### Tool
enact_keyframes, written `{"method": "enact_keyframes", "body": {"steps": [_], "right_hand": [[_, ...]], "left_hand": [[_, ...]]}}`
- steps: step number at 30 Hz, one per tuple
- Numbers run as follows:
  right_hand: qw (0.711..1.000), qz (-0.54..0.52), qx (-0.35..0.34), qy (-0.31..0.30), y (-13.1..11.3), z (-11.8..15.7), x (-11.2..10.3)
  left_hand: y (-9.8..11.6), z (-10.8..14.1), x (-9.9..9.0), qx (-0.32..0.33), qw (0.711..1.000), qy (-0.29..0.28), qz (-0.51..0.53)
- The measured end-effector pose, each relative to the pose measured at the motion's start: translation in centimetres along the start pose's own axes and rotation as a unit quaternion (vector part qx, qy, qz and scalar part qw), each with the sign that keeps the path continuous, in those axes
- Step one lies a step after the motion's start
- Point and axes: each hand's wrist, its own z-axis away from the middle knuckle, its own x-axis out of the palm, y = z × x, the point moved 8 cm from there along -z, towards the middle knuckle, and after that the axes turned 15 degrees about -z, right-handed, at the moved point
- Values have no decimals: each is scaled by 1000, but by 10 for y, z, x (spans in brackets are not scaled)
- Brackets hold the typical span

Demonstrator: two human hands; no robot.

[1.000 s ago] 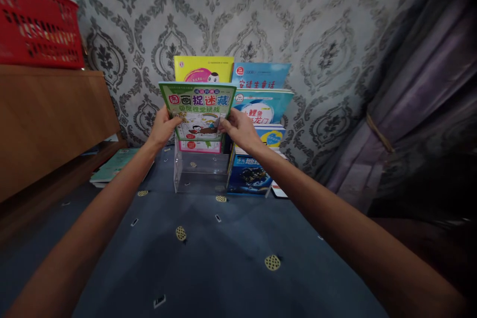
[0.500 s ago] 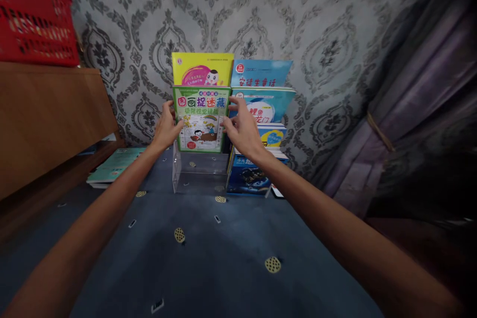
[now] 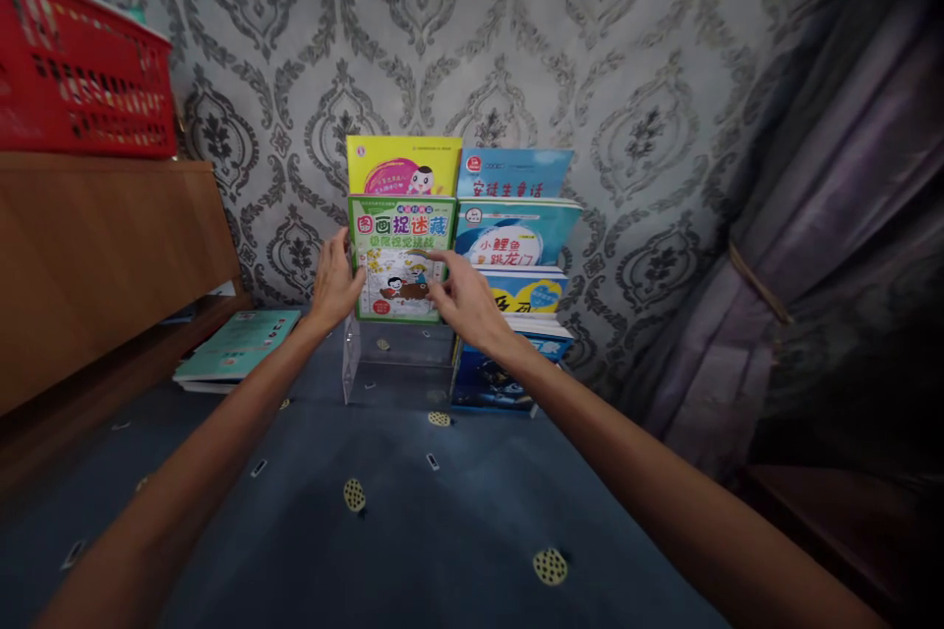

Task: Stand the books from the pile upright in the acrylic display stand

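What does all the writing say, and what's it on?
"图画捉迷藏": green paper book
"极限视觉挑战": same cover, underneath
"安徒生童话": sky-blue paper book
"小鲤鱼跳龙门": teal paper book
Too small, blurred or partly hidden: other writing, including on the bright yellow book, yellow-and-blue book, dark blue book and pale green book.

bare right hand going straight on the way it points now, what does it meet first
Most likely the green-bordered rectangular paper book: the right hand is over its right edge, though exact contact is unclear.
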Motion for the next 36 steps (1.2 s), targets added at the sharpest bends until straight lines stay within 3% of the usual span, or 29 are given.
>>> {"method": "enact_keyframes", "body": {"steps": [8,11,14,16,19,21,22,28,36], "right_hand": [[998,3,46,-49,11,-1,21],[997,-3,41,-62,15,5,26],[998,-11,18,-63,16,14,27],[998,-15,9,-58,16,20,28],[998,-30,6,-57,14,29,32],[997,-43,6,-61,11,37,37],[997,-49,8,-63,10,41,41],[991,-89,39,-93,9,84,76],[969,-89,79,-215,19,190,141]], "left_hand": [[-7,6,2,21,999,-29,-24],[-25,23,-11,10,997,-51,-57],[-60,52,-27,-17,984,-104,-142],[-93,77,-33,-57,953,-190,-230],[-144,126,-37,-134,850,-375,-344],[-164,154,-44,-146,791,-450,-388],[-168,163,-47,-139,775,-468,-403],[-164,178,-56,-57,764,-459,-449],[-163,169,-63,-25,789,-435,-433]]}}
